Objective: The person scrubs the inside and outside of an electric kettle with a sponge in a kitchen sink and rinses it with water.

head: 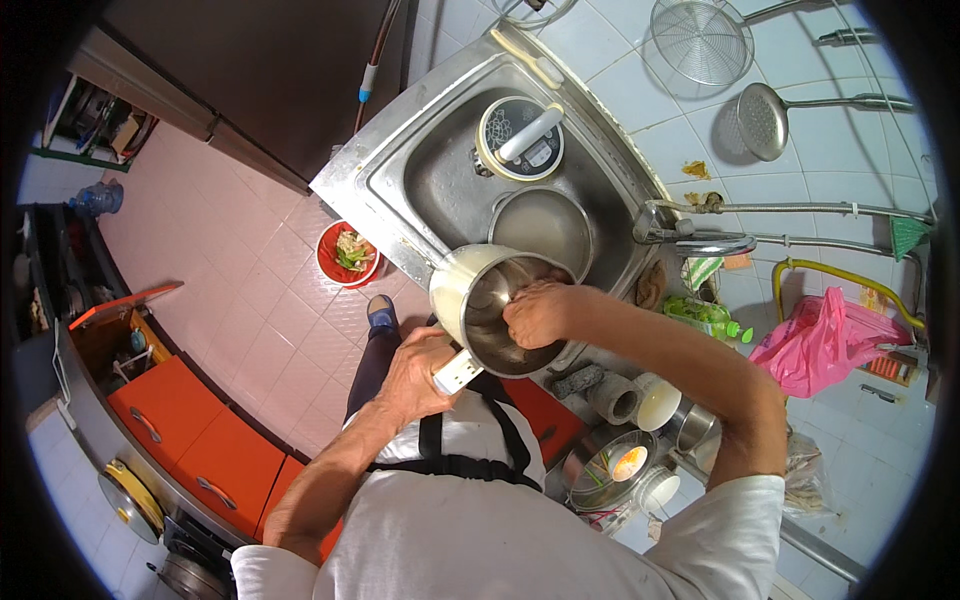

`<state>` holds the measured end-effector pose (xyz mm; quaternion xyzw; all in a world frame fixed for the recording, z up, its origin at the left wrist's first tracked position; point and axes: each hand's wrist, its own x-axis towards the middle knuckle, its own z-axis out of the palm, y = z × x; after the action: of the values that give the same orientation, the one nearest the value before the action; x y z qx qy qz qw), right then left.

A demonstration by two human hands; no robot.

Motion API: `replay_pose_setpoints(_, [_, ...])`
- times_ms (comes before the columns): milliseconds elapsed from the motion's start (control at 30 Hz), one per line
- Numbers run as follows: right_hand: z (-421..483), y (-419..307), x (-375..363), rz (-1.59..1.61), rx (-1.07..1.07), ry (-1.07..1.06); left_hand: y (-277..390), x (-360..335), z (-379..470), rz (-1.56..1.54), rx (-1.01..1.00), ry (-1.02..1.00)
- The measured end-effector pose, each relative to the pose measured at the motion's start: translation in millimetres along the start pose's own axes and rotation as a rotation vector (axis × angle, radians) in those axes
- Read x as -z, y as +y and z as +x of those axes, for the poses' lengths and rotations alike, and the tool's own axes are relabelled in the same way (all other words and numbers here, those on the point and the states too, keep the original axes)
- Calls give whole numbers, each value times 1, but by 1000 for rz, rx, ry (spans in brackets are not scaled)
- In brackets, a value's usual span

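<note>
My left hand [421, 373] is closed around the white handle of a cream jug with a metal inside, likely a soymilk maker's jug [457, 289]. Its mouth tilts toward the right, over the near rim of the steel sink [442, 202]. Inside the mouth is my right hand [536, 311], its fingers bent against the inner wall; whether it holds something is hidden. Just beyond the jug, a round metal bowl [541, 225] with cloudy liquid sits in the sink. Farther back in the basin stands the appliance's round head [520, 139], with a handle and a dark control panel on top.
A chrome faucet [705, 241] reaches in from the right. A long-handled brush [529, 60] lies on the sink's back ledge. Right of me are a stone mortar [613, 397], bowls and a green bottle [701, 319]. A red-lined bin [346, 255] stands on the floor at left.
</note>
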<state>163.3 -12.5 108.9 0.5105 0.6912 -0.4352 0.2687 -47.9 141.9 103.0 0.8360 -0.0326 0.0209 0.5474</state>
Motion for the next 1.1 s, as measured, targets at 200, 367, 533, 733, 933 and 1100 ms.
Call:
replay_pose_setpoints(200, [16, -26, -7, -240, -424, -114, -3, -4, 8, 45, 54, 169])
replay_pose_setpoints(367, [29, -35, -53, -57, -46, 164, -5, -4, 7, -7, 73, 332])
replay_pose_setpoints(533, [18, -57, -49, -4, 320, 824, -19, 3, 3, -5, 46, 334])
replay_pose_setpoints(733, [-9, -64, -1, 145, -102, 68, -21, 3, 3, 40, 66, 312])
replay_pose_setpoints(933, [4, -53, -35, 144, -499, 78, -11, -10, 12, 84, 75, 319])
replay_pose_setpoints(1100, [-7, -56, -19, 499, -284, -58, -9, -11, 11, 114, 52, 325])
